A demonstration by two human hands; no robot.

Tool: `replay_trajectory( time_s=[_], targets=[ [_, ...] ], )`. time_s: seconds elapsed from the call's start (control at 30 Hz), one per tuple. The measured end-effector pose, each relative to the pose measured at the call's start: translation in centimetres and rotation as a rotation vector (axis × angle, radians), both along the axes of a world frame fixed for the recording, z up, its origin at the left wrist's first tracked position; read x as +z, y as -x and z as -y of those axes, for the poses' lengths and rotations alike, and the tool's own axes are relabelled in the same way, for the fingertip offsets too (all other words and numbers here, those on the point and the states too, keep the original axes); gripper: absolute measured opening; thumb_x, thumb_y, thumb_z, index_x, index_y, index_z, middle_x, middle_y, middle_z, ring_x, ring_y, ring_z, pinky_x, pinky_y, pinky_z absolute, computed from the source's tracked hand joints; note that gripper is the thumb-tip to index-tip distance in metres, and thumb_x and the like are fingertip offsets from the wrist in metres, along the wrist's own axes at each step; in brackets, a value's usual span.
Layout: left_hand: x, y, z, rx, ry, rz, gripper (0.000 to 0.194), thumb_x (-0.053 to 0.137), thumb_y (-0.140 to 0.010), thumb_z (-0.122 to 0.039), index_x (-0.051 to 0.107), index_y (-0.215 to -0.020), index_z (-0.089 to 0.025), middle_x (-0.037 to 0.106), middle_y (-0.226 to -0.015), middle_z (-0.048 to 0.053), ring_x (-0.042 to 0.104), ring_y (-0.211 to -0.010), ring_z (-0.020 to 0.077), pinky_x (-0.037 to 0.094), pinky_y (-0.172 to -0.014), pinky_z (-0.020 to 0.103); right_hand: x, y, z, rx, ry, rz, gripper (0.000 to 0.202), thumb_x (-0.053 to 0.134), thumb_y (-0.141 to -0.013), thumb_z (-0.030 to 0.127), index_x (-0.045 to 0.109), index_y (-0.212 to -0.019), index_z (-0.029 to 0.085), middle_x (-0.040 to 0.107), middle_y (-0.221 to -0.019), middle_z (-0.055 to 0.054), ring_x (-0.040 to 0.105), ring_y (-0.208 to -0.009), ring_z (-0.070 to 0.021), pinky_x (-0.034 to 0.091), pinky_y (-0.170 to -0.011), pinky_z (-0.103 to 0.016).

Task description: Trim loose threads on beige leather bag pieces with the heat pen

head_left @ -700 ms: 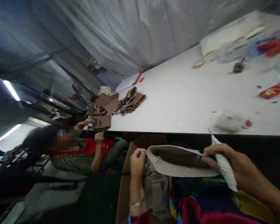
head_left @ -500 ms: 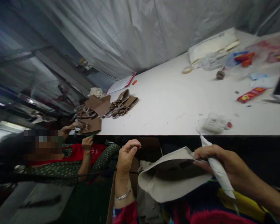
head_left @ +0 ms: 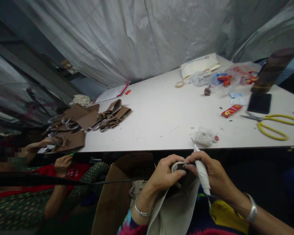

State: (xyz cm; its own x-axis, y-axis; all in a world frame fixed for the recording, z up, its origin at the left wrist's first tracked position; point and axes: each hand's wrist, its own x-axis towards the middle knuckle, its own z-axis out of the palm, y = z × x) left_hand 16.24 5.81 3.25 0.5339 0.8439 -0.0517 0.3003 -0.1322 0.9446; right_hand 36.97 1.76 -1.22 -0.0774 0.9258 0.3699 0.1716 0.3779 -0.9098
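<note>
A beige bag (head_left: 175,209), its dark inside showing, hangs between my hands at the table's front edge. My left hand (head_left: 165,174) is closed on its upper rim, thumb inside and fingers outside. My right hand (head_left: 210,171) grips a slim pointed tool wrapped in white (head_left: 202,173), its thin metal tip directed up toward the table. The fingertips of that same hand meet the bag's rim close to my left fingers. Whatever small part lies between the fingertips is too hidden to make out.
Yellow-handled scissors (head_left: 275,125), a phone (head_left: 259,102), a red box (head_left: 231,111) and a small clear bag (head_left: 204,137) lie on the white table (head_left: 156,120). Brown bags (head_left: 80,114) are piled at left beside a co-worker (head_left: 63,166). A cardboard box (head_left: 112,195) stands below.
My left hand, raised and empty before, has come right and taken hold of the bag's rim. The bag has swung to hang downward. The view has shifted right.
</note>
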Motion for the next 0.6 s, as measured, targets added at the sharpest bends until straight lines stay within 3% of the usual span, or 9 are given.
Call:
replay_trajectory(
  time_s=[0.13, 0.23, 0.33, 0.4, 0.5, 0.6],
  targets=[
    [-1.0, -1.5, -0.2, 0.152, 0.004, -0.010, 0.025, 0.077, -0.078, -0.020, 0.079, -0.102, -0.015, 0.077, -0.097, 0.006, 0.067, -0.088, 0.0202, 0.049, -0.081, 0.027, -0.3, 0.4, -0.5, -0.036, 0.014, -0.018, 0.009, 0.068, -0.103, 0.028, 0.063, -0.111, 0.027, 0.071, -0.097, 0.000, 0.069, -0.081, -0.0160, 0.052, -0.066, -0.022],
    [-0.8, -1.6, -1.1, 0.179, 0.007, 0.009, 0.017, 0.075, -0.080, -0.020, 0.081, -0.095, -0.015, 0.078, -0.094, 0.007, 0.069, -0.088, 0.0210, 0.050, -0.083, 0.028, -0.3, 0.7, -0.6, -0.049, -0.027, -0.048, 0.010, 0.067, -0.104, 0.028, 0.064, -0.113, 0.028, 0.070, -0.096, 0.001, 0.068, -0.078, -0.0144, 0.053, -0.068, -0.022],
    [0.3, 0.6, -3.1, 0.171, 0.101, 0.092, 0.012, 0.080, -0.079, -0.025, 0.079, -0.084, -0.014, 0.077, -0.084, 0.007, 0.068, -0.079, 0.0197, 0.050, -0.075, 0.027, -0.3, -0.1, -0.5, -0.036, -0.031, -0.108, 0.015, 0.066, -0.106, 0.031, 0.063, -0.120, 0.030, 0.073, -0.105, 0.000, 0.072, -0.090, -0.0162, 0.058, -0.079, -0.023],
    [1.3, 2.9, -4.9, 0.232, 0.186, 0.225, 0.022, 0.086, -0.074, -0.031, 0.073, -0.075, -0.014, 0.069, -0.071, 0.003, 0.062, -0.065, 0.0149, 0.047, -0.063, 0.023, -0.5, -1.5, -0.3, -0.050, 0.003, -0.158, 0.021, 0.064, -0.107, 0.036, 0.061, -0.128, 0.031, 0.075, -0.108, -0.002, 0.074, -0.097, -0.0180, 0.061, -0.085, -0.025],
    [2.3, 5.7, -6.8, 0.355, 0.288, 0.492, 0.037, 0.093, -0.069, -0.037, 0.063, -0.074, -0.016, 0.061, -0.066, -0.002, 0.056, -0.058, 0.0116, 0.044, -0.058, 0.021, -1.2, -4.7, -0.4, -0.188, 0.030, -0.222, 0.032, 0.062, -0.107, 0.049, 0.064, -0.132, 0.028, 0.077, -0.105, -0.005, 0.076, -0.091, -0.0204, 0.064, -0.081, -0.027],
    [1.3, 5.1, -7.1, 0.409, 0.425, 0.535, 0.042, 0.094, -0.068, -0.037, 0.058, -0.076, -0.017, 0.058, -0.065, -0.004, 0.052, -0.054, 0.0097, 0.041, -0.055, 0.020, -2.1, -7.5, -1.3, -0.434, 0.104, -0.179, 0.037, 0.065, -0.103, 0.056, 0.072, -0.119, 0.024, 0.076, -0.095, -0.006, 0.074, -0.079, -0.0203, 0.065, -0.075, -0.028]
  ],
)
